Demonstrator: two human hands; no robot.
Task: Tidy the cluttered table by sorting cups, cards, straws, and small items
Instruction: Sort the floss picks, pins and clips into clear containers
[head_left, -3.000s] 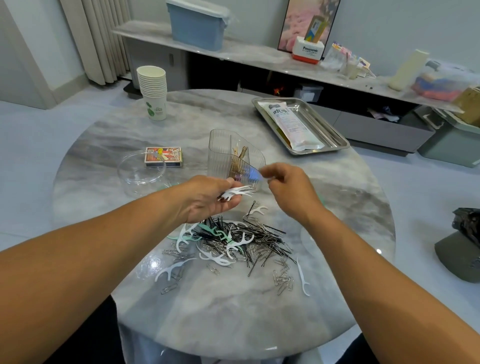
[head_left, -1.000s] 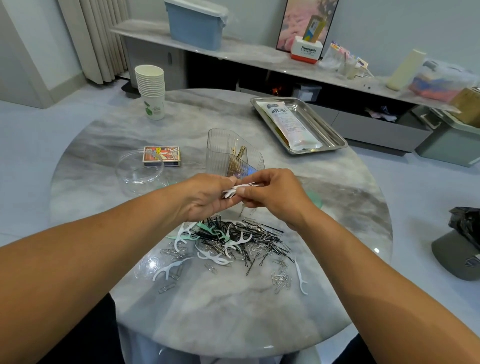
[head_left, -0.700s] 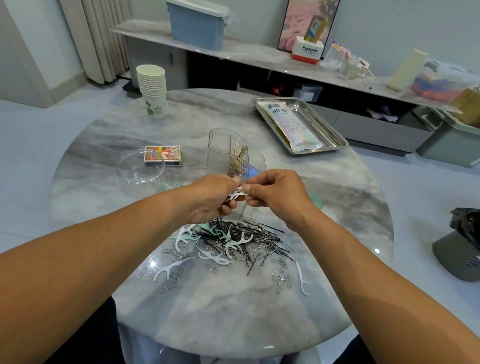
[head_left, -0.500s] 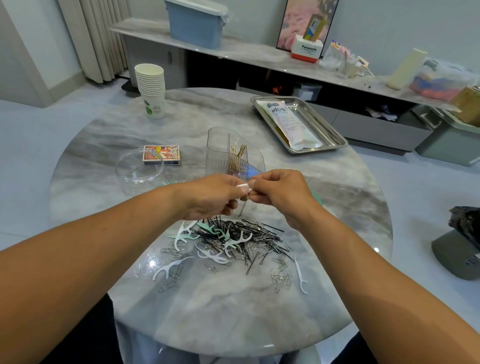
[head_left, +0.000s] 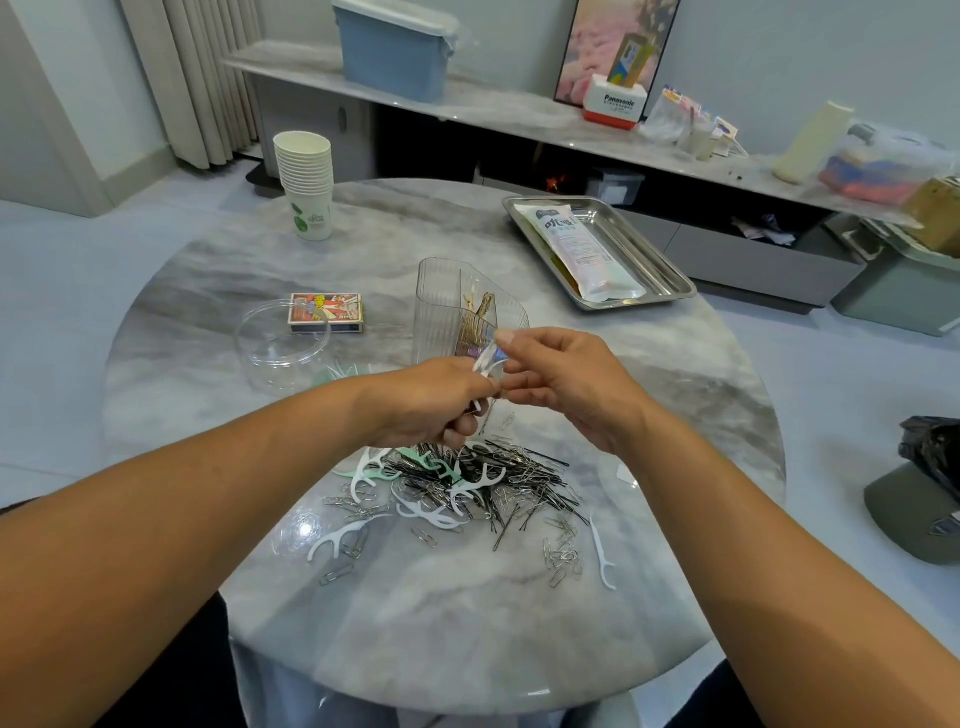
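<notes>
Both hands raised just in front of the clear divided holder (head_left: 457, 317), above the desk (head_left: 519, 623). Left hand (head_left: 431, 400) with fingers curled around white floss picks (head_left: 483, 364); right hand (head_left: 566, 384) pinching the top of the same picks. Nearer than the holder, a heap of hairpins and paper clips (head_left: 493, 488). Left of the holder, a card box (head_left: 325, 313); far beyond, stacked paper cups (head_left: 305, 182).
</notes>
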